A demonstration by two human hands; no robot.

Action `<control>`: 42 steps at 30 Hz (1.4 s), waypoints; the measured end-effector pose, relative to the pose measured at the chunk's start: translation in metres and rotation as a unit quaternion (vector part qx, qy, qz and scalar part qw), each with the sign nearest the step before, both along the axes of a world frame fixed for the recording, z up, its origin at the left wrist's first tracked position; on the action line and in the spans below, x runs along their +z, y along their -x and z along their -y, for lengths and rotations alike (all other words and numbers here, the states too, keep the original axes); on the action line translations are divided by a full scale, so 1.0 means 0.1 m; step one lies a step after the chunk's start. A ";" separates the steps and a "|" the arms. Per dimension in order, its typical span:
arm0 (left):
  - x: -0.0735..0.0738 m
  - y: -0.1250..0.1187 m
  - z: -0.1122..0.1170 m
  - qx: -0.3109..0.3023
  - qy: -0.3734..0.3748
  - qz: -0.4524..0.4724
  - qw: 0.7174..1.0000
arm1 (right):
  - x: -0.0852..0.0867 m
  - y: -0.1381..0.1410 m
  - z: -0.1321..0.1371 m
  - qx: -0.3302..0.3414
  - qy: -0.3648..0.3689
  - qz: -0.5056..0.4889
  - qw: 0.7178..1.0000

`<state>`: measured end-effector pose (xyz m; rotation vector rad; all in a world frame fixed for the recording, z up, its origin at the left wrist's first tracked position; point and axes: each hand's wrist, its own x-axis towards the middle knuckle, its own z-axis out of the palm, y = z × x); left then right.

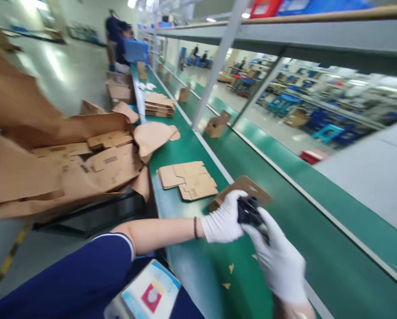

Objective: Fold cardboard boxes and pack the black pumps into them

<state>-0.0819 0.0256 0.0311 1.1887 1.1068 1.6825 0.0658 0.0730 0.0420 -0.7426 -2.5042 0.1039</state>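
Note:
Both hands wear white gloves and meet over the green bench. Between them is a small black part [248, 210], blurred, its exact kind unclear. My left hand [225, 219] has its fingers closed on the part's left side. From the right, my right hand [278, 254] grips the same part with thumb and fingers. Just behind my left hand stands a brown cardboard box [251, 189], partly hidden by the glove. Flat folded cartons [190, 177] lie on the bench to the left of it.
A large paper-lined box of flat cartons [115, 166] stands at the left. Farther along lies a carton stack [159, 105]. Open boxes [217, 125] sit on the green conveyor [285, 212]. A metal post [218, 66] rises beside it. Cardboard scraps [226, 285] lie near me. A person [115, 37] stands far off.

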 end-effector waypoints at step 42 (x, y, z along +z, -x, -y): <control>0.36 1.21 -0.76 0.249 0.091 -0.539 0.800 | -0.19 0.61 -0.70 -0.062 0.232 -0.325 0.915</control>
